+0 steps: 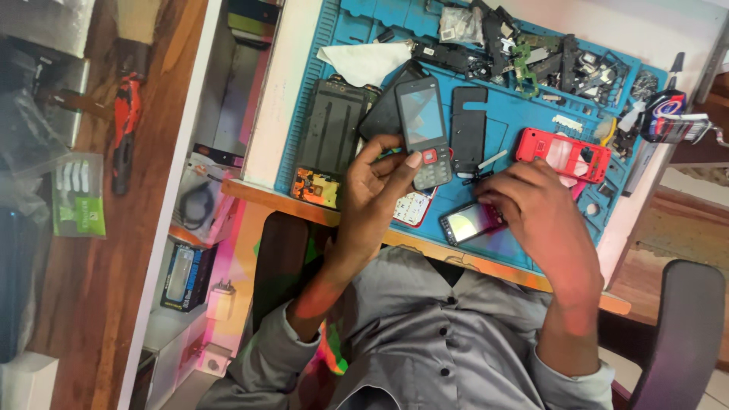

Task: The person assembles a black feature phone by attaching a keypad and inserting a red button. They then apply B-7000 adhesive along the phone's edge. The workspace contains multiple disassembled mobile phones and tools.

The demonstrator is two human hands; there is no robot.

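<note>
Left hand [376, 182] is gripping a grey keypad phone front [424, 130], thumb on the lower face near the red key, fingers curled behind it; the piece is standing off the blue repair mat [531, 125], long axis running roughly 11 to 5 o'clock, screen end pointing up-frame. Right hand [543, 216] is resting at about 4 o'clock from that phone, fingers curled down over a small dark phone body with a lit-looking screen [469, 222] that is lying flat near the mat's near edge, long axis about 8 to 2 o'clock; fingertips seem to be pinching a thin tool at 11 o'clock of the hand, but whether they are actually closed on it is too blurred to tell. Left hand is nearer the grey front, right hand nearer the dark body; the two parts are close but apart. Under the grey front a white-and-red keypad board [414, 209] is lying. At 12 o'clock of the right hand a black back cover [468, 125] is lying flat, at 1 o'clock a red phone frame [563, 154]. Left of the left hand a black chassis [332, 125] is lying lengthwise. Loose parts pile [531, 57] is crowding the far edge; open mat room is mostly between the covers. Table edge [304, 209] is running just below both hands.
</note>
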